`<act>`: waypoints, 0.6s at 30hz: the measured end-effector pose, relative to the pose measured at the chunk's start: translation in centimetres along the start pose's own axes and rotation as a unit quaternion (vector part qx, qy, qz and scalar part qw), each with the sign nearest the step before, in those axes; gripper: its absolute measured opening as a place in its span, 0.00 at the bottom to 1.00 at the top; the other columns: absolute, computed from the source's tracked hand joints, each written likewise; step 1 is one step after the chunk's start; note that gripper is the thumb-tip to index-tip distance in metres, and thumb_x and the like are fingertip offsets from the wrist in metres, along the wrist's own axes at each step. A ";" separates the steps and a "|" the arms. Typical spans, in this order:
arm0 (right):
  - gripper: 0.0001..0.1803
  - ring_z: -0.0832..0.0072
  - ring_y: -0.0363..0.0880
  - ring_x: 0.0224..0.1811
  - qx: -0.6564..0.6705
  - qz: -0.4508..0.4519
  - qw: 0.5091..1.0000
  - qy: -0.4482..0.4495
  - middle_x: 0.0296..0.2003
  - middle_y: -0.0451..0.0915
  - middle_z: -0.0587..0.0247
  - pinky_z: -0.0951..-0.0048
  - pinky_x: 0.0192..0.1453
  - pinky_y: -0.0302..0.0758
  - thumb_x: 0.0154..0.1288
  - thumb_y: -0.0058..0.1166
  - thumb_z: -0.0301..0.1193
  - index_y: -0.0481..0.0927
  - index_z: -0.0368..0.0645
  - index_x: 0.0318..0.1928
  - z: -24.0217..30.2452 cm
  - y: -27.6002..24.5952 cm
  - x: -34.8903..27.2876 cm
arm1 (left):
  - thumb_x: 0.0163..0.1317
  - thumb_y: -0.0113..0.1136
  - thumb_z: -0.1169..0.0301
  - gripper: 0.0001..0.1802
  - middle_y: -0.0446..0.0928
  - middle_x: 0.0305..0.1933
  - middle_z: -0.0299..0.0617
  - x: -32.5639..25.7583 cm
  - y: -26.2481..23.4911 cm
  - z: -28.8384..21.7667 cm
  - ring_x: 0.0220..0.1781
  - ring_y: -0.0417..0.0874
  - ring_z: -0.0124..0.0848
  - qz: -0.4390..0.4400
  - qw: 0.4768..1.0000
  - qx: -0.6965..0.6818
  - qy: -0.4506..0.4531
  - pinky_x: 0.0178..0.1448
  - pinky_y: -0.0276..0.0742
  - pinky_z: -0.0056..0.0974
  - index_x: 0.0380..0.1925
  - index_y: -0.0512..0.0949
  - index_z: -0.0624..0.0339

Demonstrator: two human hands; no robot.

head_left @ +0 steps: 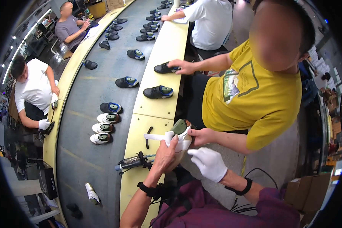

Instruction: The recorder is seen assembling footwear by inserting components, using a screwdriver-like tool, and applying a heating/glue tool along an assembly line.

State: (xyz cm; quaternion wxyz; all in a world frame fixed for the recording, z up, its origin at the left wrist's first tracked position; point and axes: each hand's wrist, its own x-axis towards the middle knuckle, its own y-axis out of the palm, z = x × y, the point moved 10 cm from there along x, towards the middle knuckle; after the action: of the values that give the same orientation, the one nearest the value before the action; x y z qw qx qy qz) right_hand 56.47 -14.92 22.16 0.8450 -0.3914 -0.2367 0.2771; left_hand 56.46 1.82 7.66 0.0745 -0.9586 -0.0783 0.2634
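Observation:
My left hand (165, 154), bare, grips a white shoe with a green insole (181, 133) at the edge of the yellow bench rim (140, 133). A white strap sticks out of the shoe to the left. My right hand (208, 163) wears a white glove and rests against the shoe's underside, fingers curled. A person in a yellow shirt (250, 95) stands right next to me; one of that person's hands (202, 136) also holds the same shoe from the right, the other touches a black shoe (164, 68) further up the bench.
A grey conveyor belt (83, 152) carries black and white shoes (104, 128). A metal tool with a cable (135, 161) lies on the bench by my left wrist. Other workers sit along the line: two at the left, one at the top. A cardboard box (304, 190) stands lower right.

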 end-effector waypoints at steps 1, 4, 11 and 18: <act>0.15 0.57 0.84 0.40 0.028 0.000 1.000 0.008 0.35 0.82 0.57 0.58 0.44 0.81 0.66 0.63 0.29 0.83 0.46 0.53 0.5 0.0 -0.5 | 0.73 0.50 0.35 0.47 0.81 0.56 0.66 0.0 -0.2 -0.5 0.59 0.84 0.53 0.004 1.000 -0.001 0.011 0.64 0.76 0.48 0.65 0.70 0.75; 0.13 0.55 0.85 0.44 0.088 0.079 0.993 0.021 0.40 0.85 0.55 0.58 0.49 0.83 0.69 0.61 0.34 0.84 0.45 0.51 2.2 3.7 -1.9 | 0.71 0.60 0.43 0.39 0.85 0.49 0.64 1.4 -0.7 -1.6 0.51 0.88 0.55 -0.016 0.996 0.020 0.080 0.57 0.81 0.49 0.60 0.72 0.73; 0.15 0.52 0.86 0.50 0.085 0.218 0.971 0.050 0.46 0.86 0.52 0.55 0.57 0.82 0.73 0.56 0.36 0.85 0.46 0.55 3.8 10.3 -5.4 | 0.76 0.60 0.53 0.35 0.77 0.64 0.68 -4.8 -6.0 -5.6 0.66 0.81 0.56 -0.173 0.945 0.113 0.255 0.67 0.77 0.49 0.67 0.71 0.75; 0.15 0.50 0.86 0.51 0.074 0.283 0.956 0.019 0.47 0.86 0.50 0.52 0.57 0.81 0.72 0.57 0.36 0.85 0.47 0.55 7.1 13.8 -5.8 | 0.75 0.63 0.57 0.25 0.83 0.55 0.58 -12.0 -8.5 16.8 0.54 0.87 0.44 -0.129 0.990 -0.036 0.033 0.59 0.82 0.44 0.59 0.78 0.70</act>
State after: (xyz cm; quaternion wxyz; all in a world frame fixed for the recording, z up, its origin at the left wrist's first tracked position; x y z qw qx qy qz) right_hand 43.91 -7.53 14.28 0.7628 -0.3843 -0.0785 0.5141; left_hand 36.67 9.60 0.89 0.0755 -0.9509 -0.2079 0.2167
